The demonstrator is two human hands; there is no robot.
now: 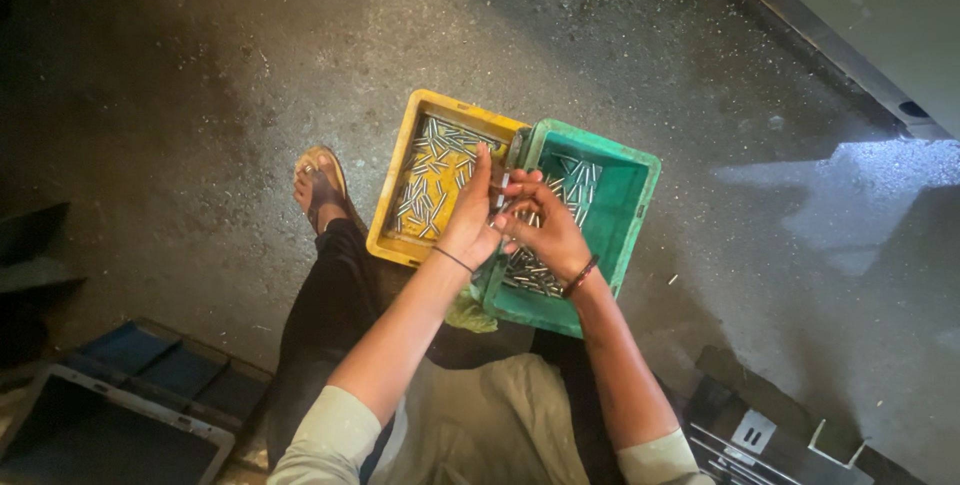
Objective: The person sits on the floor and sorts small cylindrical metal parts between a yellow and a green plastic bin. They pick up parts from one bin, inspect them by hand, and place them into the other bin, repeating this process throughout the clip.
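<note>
My left hand (pixel 470 215) and my right hand (pixel 545 230) meet above the seam between two plastic crates. Together they pinch a small metal pin (pixel 503 188), held upright between the fingertips. The yellow crate (pixel 395 190) on the left holds several loose silver pins spread over its bottom. The green crate (pixel 630 205) on the right holds a pile of pins, partly hidden under my right hand. Both crates rest tilted on my lap and the floor.
My sandalled foot (pixel 320 185) sticks out left of the yellow crate on the rough concrete floor (pixel 200 95). A blue tray (pixel 150 365) lies at the lower left, a grey metal part (pixel 750 430) at the lower right, and a machine base (pixel 850 25) at the top right.
</note>
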